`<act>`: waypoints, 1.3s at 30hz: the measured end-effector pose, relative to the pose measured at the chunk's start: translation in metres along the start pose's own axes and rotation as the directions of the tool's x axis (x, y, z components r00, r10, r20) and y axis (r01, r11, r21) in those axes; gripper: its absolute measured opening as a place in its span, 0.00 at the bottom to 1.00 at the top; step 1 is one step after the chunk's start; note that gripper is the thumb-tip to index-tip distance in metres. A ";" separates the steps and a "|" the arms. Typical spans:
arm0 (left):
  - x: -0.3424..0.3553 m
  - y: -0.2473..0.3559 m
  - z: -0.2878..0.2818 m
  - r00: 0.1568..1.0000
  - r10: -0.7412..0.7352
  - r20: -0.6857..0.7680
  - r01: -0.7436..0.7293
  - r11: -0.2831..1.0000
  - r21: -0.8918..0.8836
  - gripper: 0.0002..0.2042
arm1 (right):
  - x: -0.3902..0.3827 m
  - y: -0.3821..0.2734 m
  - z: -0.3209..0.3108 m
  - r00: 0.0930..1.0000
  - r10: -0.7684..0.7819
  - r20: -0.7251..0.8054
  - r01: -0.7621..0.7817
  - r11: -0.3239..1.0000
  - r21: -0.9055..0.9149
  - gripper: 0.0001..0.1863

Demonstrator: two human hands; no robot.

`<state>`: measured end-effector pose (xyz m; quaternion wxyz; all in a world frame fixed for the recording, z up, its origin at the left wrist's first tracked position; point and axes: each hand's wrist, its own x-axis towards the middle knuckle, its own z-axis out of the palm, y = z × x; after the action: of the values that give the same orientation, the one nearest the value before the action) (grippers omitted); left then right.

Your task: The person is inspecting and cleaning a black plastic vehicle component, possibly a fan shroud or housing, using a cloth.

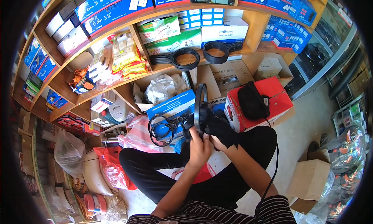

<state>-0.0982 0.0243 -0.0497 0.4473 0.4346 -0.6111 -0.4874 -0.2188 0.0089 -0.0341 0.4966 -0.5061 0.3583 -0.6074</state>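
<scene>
Over my crossed legs, both hands are close together at a black ring-shaped part [201, 107], seen almost edge-on and held upright. My left hand [200, 148] grips its lower end, thumb pointing up. Beside it, my right hand [220, 143] is closed on a black cloth [217, 127] pressed to the ring's lower right side; most of its fingers are hidden by the cloth. Just left of the hands, a coiled black cable [161, 131] lies against a blue box [171, 107]. Two similar black rings, one left [185, 59] and one right [216, 52], rest on the shelf edge ahead.
A black pouch [253, 101] with a cord lies on a red box [278, 94] to the right. Wooden shelves [134, 49] with boxes and packets stand ahead. A red plastic bag [114, 167] is at left, an open cardboard carton [311, 175] at right.
</scene>
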 end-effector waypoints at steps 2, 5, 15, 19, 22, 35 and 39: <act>0.009 -0.003 -0.010 0.991 0.135 0.008 -0.134 0.989 -0.063 0.17 | -0.002 0.002 0.004 0.997 -0.059 -0.047 0.056 0.997 -0.057 0.17; 0.009 0.021 -0.014 0.990 -0.044 0.135 0.032 0.995 0.095 0.18 | -0.002 -0.015 -0.013 0.989 -0.137 0.053 0.147 0.898 -0.415 0.21; -0.011 0.069 -0.019 0.987 -0.014 0.161 -0.026 0.970 0.243 0.16 | 0.016 -0.029 -0.018 0.973 0.072 -0.217 -0.100 0.987 -0.122 0.19; -0.008 0.066 -0.023 0.977 0.009 0.214 -0.063 0.967 0.246 0.14 | 0.016 -0.037 -0.013 0.947 0.244 -0.208 -0.194 0.952 0.235 0.22; -0.003 0.066 -0.023 0.974 0.044 0.223 -0.096 0.969 0.229 0.13 | 0.013 -0.047 -0.011 0.932 0.310 -0.189 -0.192 0.862 0.469 0.22; 0.021 0.021 -0.052 0.985 0.118 -0.126 -0.123 0.992 -0.032 0.08 | 0.017 -0.027 -0.009 0.971 -0.151 -0.183 0.142 0.988 -0.062 0.15; 0.018 0.019 -0.056 0.981 0.141 -0.132 -0.141 0.990 0.011 0.10 | 0.013 -0.034 -0.006 0.950 0.019 -0.310 0.102 0.923 0.371 0.15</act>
<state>-0.0496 -0.0022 -0.0217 0.5198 0.4218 -0.6099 -0.4241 -0.2332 0.0040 0.0000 0.5106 -0.3061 0.2951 -0.7474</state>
